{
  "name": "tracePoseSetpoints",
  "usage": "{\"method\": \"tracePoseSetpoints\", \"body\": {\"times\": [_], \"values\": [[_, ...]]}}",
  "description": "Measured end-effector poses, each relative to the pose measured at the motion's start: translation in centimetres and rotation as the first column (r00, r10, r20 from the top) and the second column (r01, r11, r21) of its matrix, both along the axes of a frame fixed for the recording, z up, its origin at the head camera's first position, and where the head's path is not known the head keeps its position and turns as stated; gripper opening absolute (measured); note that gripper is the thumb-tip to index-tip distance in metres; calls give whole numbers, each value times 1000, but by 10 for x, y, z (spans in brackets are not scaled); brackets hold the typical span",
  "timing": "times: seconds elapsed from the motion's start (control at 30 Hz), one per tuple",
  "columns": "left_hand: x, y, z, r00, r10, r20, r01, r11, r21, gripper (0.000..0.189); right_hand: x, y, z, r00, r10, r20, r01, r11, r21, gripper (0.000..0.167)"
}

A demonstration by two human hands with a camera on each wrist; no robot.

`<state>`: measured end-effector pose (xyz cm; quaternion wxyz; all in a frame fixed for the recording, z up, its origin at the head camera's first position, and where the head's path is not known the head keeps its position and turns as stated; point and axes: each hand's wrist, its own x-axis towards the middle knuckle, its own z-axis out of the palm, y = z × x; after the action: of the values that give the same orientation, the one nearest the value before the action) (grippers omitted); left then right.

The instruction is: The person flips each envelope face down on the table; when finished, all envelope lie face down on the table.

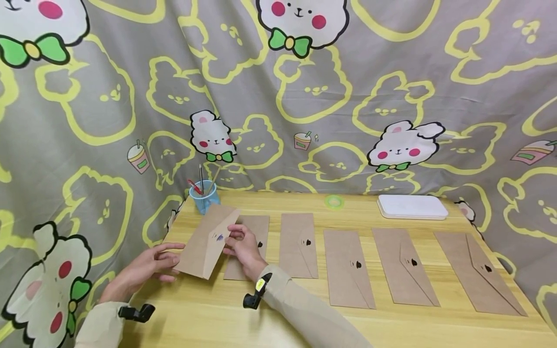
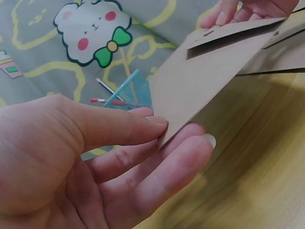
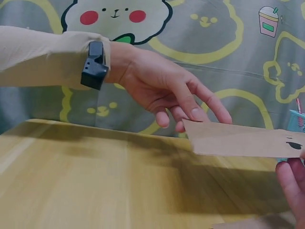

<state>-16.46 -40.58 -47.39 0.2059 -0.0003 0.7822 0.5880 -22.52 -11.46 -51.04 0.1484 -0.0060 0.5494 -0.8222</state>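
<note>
A brown paper envelope (image 1: 197,246) with a small dark print on its flap is held tilted above the left part of the table. My left hand (image 1: 145,268) pinches its near left corner, thumb on top and fingers beneath, as the left wrist view shows. On the opposite side, my right hand (image 1: 245,249) grips the envelope's flap edge close to the print. In the left wrist view a dark gap shows under the flap (image 2: 228,37). Another brown envelope (image 1: 237,268) lies on the table under the right hand, partly hidden by it.
Several more brown envelopes (image 1: 296,246) lie in a row toward the right of the wooden table (image 1: 209,319). A blue pen cup (image 1: 204,200) with pens stands at the back left. Along the back are a green tape roll (image 1: 334,201) and a white case (image 1: 412,207), before a patterned curtain (image 1: 322,140).
</note>
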Motion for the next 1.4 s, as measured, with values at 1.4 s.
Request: {"method": "tracePoseSetpoints", "body": {"times": [1.4], "values": [[8, -6, 1, 987, 122, -107, -121, 993, 10, 52, -36, 42, -3, 981, -196, 3, 196, 977, -80, 33]]}}
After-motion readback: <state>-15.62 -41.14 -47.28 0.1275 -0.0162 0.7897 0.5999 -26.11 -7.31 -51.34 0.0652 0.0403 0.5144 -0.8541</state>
